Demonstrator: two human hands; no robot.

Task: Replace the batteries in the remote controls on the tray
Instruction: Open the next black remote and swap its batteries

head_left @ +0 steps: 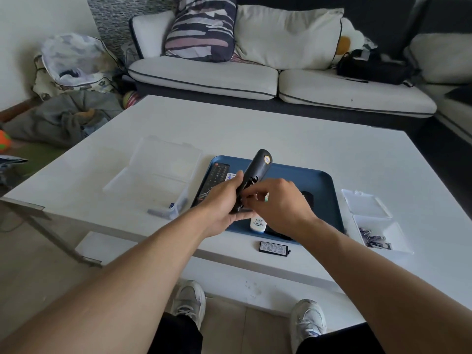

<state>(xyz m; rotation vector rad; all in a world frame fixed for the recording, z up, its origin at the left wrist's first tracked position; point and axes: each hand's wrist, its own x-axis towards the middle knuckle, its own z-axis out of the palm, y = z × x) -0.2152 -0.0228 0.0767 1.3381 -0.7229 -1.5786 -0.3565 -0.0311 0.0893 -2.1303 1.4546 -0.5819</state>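
Note:
My left hand [224,200] grips a black remote [258,167] from below, back side up and tilted away from me above the blue tray [321,180]. My right hand [275,200] has its fingers curled at the remote's open battery compartment, pinching a battery [266,197] there. On the tray lie another black remote [217,175] at the left and a white remote [258,224] near the front edge, partly hidden by my hands. A black battery cover [274,248] lies on the table in front of the tray.
A clear lidded box [158,180] holding a few batteries stands left of the tray. Right of the tray, a small open clear box [378,231] holds several batteries. The white table [281,129] faces a sofa [255,72] with cushions; bags and clothes lie on the floor at left.

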